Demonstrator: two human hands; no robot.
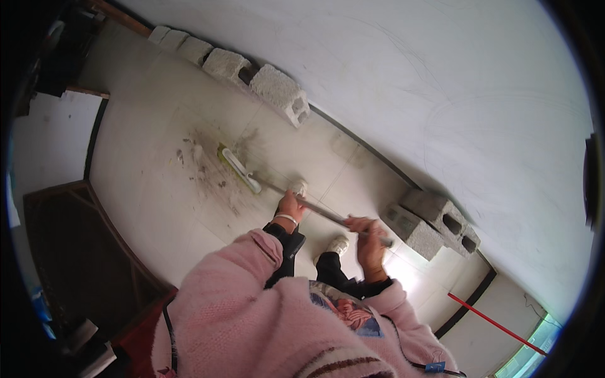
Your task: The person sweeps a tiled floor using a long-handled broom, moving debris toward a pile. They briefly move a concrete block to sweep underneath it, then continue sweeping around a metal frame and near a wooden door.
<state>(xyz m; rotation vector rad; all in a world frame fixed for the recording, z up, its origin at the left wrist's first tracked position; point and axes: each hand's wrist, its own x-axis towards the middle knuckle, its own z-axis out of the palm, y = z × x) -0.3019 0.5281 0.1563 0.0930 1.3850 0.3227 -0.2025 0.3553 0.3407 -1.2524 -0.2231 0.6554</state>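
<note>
Both of my hands grip the long handle point(326, 212) of a broom. My left hand point(290, 208), with a white bracelet at its wrist, closes around the handle lower down, closer to the broom head. Higher up, my right hand point(371, 238) wraps the handle near its top end. The broom head point(239, 170), white with yellowish-green bristles, rests on the tiled floor point(151, 165). Dark dirt and small debris point(210, 172) lie scattered around the bristles, mostly on their far left side.
Several grey concrete blocks point(279, 90) line the base of the white wall point(378, 85). More blocks point(420, 227) stand stacked on the right. A red pole point(496, 323) leans at the lower right. A dark framed panel point(85, 245) is at left. My shoes point(338, 244) are on the floor.
</note>
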